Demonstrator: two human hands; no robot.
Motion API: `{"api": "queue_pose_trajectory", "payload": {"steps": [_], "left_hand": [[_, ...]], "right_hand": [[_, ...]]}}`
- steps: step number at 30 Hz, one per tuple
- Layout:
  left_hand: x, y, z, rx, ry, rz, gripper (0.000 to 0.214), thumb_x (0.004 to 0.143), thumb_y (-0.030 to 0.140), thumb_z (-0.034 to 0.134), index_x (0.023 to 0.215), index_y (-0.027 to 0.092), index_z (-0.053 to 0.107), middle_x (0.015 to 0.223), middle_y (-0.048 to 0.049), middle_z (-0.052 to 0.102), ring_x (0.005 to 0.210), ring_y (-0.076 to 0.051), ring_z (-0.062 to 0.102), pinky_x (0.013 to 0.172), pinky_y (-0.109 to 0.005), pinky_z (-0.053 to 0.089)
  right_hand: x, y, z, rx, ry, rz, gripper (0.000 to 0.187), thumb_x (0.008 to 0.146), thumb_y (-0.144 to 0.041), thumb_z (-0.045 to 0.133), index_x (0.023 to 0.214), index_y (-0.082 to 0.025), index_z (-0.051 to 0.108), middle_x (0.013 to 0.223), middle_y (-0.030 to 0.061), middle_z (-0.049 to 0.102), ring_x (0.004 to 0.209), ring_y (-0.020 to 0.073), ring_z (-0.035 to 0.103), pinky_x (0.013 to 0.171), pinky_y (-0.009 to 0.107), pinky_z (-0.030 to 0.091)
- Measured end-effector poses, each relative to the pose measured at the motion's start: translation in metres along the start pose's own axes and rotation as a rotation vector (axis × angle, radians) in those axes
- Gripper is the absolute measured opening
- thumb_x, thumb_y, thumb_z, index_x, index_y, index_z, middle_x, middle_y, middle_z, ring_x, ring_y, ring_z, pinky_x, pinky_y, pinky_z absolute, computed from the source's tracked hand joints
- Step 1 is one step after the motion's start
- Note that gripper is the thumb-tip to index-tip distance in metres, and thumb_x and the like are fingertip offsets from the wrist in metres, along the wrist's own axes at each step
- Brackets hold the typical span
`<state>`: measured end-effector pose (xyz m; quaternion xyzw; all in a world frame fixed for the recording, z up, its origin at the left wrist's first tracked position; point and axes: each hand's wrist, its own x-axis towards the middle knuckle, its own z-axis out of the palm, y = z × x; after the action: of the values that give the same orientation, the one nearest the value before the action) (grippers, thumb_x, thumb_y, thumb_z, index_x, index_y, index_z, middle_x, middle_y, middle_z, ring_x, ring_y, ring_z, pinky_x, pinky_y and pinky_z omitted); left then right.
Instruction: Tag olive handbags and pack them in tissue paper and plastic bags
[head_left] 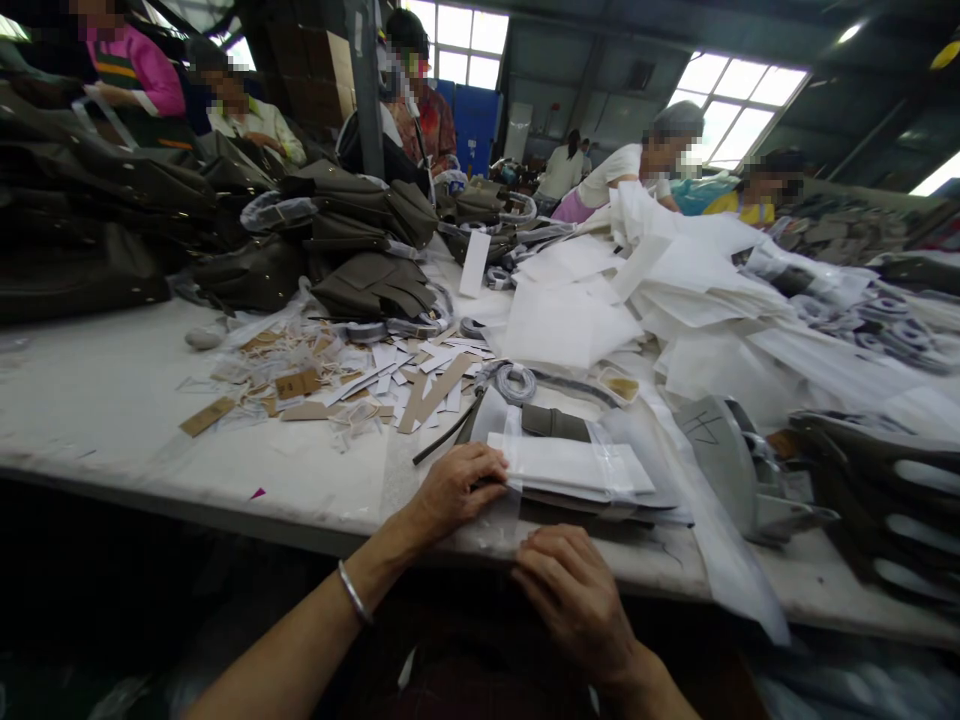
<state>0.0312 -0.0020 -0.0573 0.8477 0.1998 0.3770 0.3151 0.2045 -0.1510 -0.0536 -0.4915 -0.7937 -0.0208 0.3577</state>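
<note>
A dark olive bag [555, 424] lies flat at the table's front edge, partly wrapped in clear plastic. On top of it sits a folded white sheet [562, 462], with clear plastic over its right end. My left hand [466, 485], a silver bangle on its wrist, is closed at the sheet's left end, fingers on clear plastic film [498, 522]. That film runs down toward the table edge between my hands. Lower and to the right, my right hand [574, 590] has its fingers curled together at the edge, near the film's lower end; what they grip is hidden.
Paper strips and tags [442, 385] are scattered left of the bag. White sheets [570, 320] pile up behind. At right stand a grey tape dispenser [716, 465] and stacked dark pieces [862, 490]. Olive bags [360, 215] heap at the back left; several people work beyond.
</note>
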Motion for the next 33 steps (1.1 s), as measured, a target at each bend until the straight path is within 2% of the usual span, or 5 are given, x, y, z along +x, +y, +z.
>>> {"api": "queue_pose_trajectory", "payload": {"steps": [3,9,16,26,33], "left_hand": [[0.000,0.001,0.000,0.014,-0.009,-0.013,0.008,0.084,0.015,0.068,0.088,0.021,0.067,0.103,-0.0041,0.070,0.099,-0.018,0.065,0.092,-0.032,0.050],[0.002,0.014,-0.001,0.110,-0.037,-0.071,0.012,0.081,0.018,0.071,0.088,0.021,0.063,0.096,-0.0029,0.066,0.094,-0.019,0.062,0.086,-0.031,0.049],[0.004,0.022,0.008,0.199,0.021,-0.098,0.021,0.080,0.020,0.074,0.098,0.022,0.063,0.096,-0.0014,0.063,0.093,-0.020,0.059,0.083,-0.032,0.045],[0.000,0.006,0.016,0.222,0.095,0.034,0.034,0.082,0.012,0.070,0.113,0.024,0.063,0.113,-0.0046,0.067,0.106,-0.022,0.061,0.092,-0.038,0.047],[0.002,-0.005,0.016,0.233,0.089,0.070,0.037,0.083,0.012,0.067,0.117,0.024,0.062,0.116,-0.0057,0.067,0.108,-0.022,0.062,0.092,-0.039,0.050]], "right_hand": [[-0.005,-0.005,0.016,-0.051,-0.113,0.022,0.034,0.089,-0.013,0.060,0.123,-0.020,0.061,0.118,0.0092,0.067,0.110,0.0255,0.058,0.093,0.042,0.048],[0.006,-0.005,0.042,-0.057,0.005,0.105,0.020,0.091,-0.017,0.061,0.108,-0.023,0.067,0.100,0.0051,0.069,0.095,0.0226,0.058,0.080,0.037,0.044],[0.008,-0.005,0.044,0.035,0.086,0.182,0.013,0.092,-0.015,0.059,0.084,-0.023,0.066,0.084,0.0022,0.067,0.085,0.0202,0.056,0.074,0.035,0.040],[0.000,-0.022,0.037,0.023,0.160,0.048,0.019,0.089,-0.007,0.053,0.089,-0.023,0.062,0.087,0.0023,0.070,0.103,0.0234,0.061,0.103,0.047,0.040],[-0.006,-0.025,0.042,0.168,0.079,0.015,0.020,0.090,-0.004,0.042,0.090,-0.020,0.054,0.080,0.0035,0.064,0.077,0.0172,0.063,0.096,0.045,0.050]]}}
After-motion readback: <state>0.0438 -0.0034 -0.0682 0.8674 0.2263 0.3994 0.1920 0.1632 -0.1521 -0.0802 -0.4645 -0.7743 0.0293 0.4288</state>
